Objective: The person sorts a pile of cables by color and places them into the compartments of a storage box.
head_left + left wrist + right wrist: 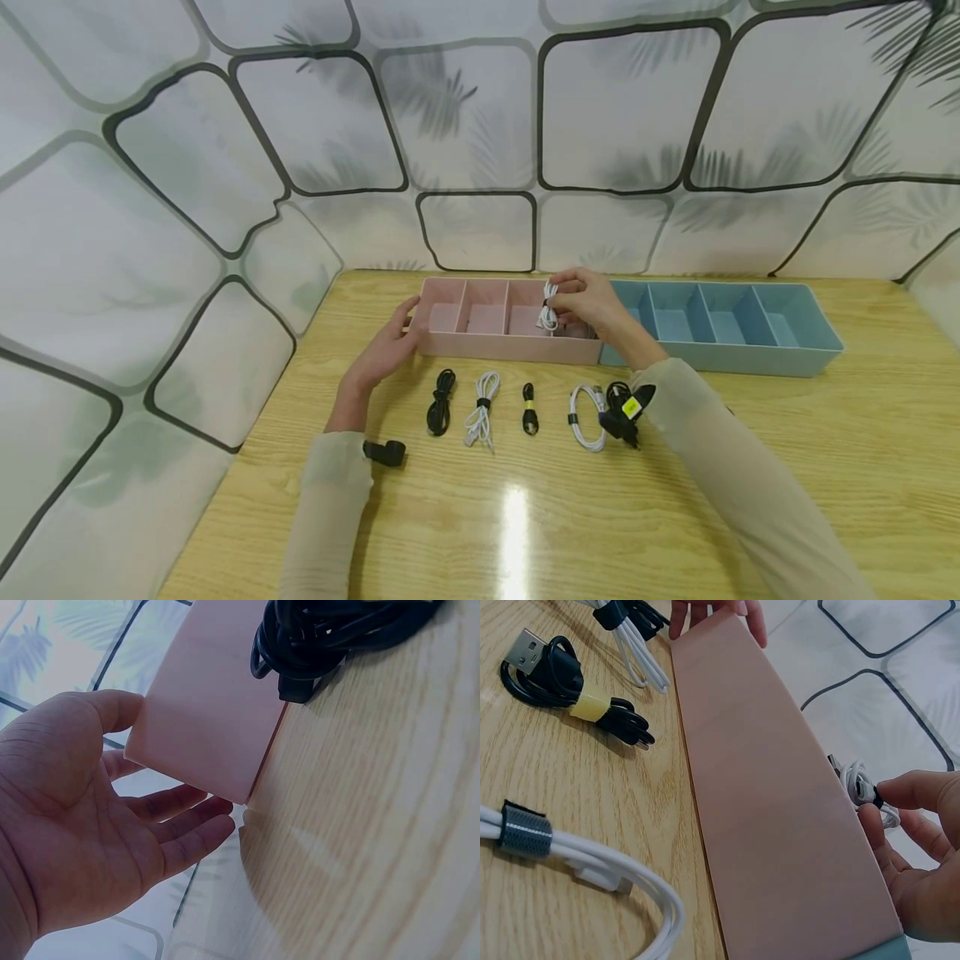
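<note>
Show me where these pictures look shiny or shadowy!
Head view: a bright glare streak on the table; left wrist view: rather dim, with a shadow on the table beside the left hand; right wrist view: soft shadows on the table by the cables.

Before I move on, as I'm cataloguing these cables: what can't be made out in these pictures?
Head: pink organizer, rightmost compartment partly hidden by the right hand.
Right wrist: white cable bundle, partly hidden by the right hand.
Left wrist: black coiled cable, cut off by the top edge.
Right wrist: looped white cable, cut off by the left and bottom edges.
</note>
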Demonstrator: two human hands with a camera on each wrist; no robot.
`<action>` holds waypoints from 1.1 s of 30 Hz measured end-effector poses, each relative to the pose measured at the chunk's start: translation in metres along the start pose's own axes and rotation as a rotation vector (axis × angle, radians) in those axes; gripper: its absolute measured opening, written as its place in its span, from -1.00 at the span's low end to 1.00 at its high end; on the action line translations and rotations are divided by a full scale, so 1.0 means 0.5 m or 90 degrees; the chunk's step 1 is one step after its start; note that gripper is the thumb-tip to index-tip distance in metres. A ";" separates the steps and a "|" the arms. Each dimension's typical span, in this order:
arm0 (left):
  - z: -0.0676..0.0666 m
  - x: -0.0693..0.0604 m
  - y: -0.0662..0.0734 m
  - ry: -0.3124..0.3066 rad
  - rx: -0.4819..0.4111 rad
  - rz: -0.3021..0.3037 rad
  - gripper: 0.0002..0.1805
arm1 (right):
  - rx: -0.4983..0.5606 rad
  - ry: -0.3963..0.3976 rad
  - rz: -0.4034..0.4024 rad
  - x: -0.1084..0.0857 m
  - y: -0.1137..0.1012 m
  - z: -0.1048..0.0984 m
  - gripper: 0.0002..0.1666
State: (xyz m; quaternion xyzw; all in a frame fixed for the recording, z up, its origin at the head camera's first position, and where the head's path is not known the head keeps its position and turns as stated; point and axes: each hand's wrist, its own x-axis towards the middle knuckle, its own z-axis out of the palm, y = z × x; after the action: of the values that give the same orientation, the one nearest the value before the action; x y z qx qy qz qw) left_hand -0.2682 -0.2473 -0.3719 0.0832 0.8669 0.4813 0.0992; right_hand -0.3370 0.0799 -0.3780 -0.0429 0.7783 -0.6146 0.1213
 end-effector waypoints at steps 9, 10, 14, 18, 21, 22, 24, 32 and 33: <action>0.000 -0.001 0.001 -0.001 -0.002 0.000 -0.32 | 0.006 0.002 0.005 0.003 0.003 -0.001 -0.51; 0.000 -0.001 0.001 -0.002 -0.003 -0.001 -0.32 | 0.005 0.001 0.005 0.003 0.003 -0.001 -0.50; 0.000 -0.001 0.000 -0.003 -0.003 -0.006 -0.32 | 0.005 -0.002 0.005 0.000 0.001 -0.002 -0.48; -0.001 -0.002 -0.001 -0.006 -0.004 -0.008 -0.31 | 0.015 -0.009 0.004 -0.001 0.000 -0.002 -0.44; -0.002 -0.002 -0.001 -0.008 -0.005 -0.007 -0.31 | 0.021 -0.014 0.003 -0.001 0.000 -0.003 -0.43; -0.002 -0.002 -0.001 -0.009 -0.006 -0.007 -0.31 | 0.020 -0.016 0.003 -0.001 0.001 -0.002 -0.43; -0.002 -0.002 -0.001 -0.010 -0.006 -0.007 -0.31 | 0.017 -0.014 0.003 0.000 0.001 -0.002 -0.44; -0.003 -0.002 -0.003 -0.010 -0.007 -0.006 -0.32 | 0.010 -0.007 0.001 -0.002 0.000 -0.002 -0.46; -0.003 -0.002 -0.002 -0.010 -0.007 -0.006 -0.32 | 0.011 -0.007 0.001 -0.002 0.000 -0.002 -0.46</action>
State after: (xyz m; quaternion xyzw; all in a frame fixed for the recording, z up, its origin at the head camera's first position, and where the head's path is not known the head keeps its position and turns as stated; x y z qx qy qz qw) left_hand -0.2675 -0.2494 -0.3720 0.0825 0.8638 0.4851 0.1085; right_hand -0.3360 0.0811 -0.3775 -0.0445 0.7724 -0.6209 0.1261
